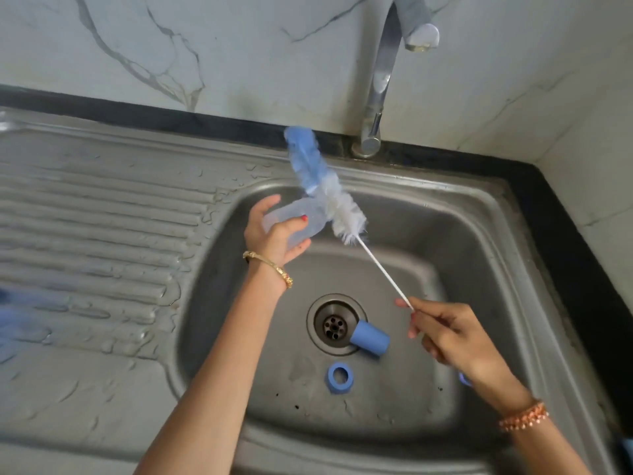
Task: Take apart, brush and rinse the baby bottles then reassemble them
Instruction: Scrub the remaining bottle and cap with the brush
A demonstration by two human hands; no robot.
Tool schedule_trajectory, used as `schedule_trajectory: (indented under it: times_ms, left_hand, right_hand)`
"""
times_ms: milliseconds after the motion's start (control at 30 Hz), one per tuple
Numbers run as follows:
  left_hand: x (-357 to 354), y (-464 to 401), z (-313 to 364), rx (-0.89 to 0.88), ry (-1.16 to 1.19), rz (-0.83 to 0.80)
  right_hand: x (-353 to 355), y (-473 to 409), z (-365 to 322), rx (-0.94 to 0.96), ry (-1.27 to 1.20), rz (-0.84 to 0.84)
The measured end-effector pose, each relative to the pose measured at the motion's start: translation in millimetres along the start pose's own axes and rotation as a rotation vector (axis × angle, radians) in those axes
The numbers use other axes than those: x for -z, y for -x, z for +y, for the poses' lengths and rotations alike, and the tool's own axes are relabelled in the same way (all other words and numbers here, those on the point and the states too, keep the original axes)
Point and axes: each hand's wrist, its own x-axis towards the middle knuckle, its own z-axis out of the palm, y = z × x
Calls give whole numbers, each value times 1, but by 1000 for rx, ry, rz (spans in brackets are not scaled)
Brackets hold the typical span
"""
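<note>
My left hand (274, 234) grips a clear baby bottle body (301, 217) over the sink basin, its mouth turned to the right. My right hand (448, 334) pinches the thin white handle of a bottle brush (325, 186). The brush's blue and white bristles lie outside the bottle, slanting up past its mouth toward the back wall. On the basin floor a blue cap (370, 339) lies on its side beside the drain (334, 325). A blue screw ring (339, 375) lies flat in front of it.
The steel sink (479, 234) has a wet ribbed draining board (102, 234) on the left. A chrome tap (380, 80) stands at the back, its spout above the basin with no water running. A blurred blue object (13, 320) shows at the far left edge.
</note>
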Motion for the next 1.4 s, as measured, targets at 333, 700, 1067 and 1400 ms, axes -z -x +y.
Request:
schedule_trajectory:
  times_ms: [333,700,1067,1400]
  left_hand:
    - [-9,15,1,71,138,-41]
    - [4,-3,8,136,178,101]
    - [18,-1,9,127,327,-6]
    - [25,-18,12,65,256,64]
  right_hand:
    - [-52,3,-46,-92,-146,56]
    - [-44,-6,-42,-262,-239,-147]
    - [-58,-5,-46,-259,-265,-139]
    - [-41,-9,-45,-261,-227,-238]
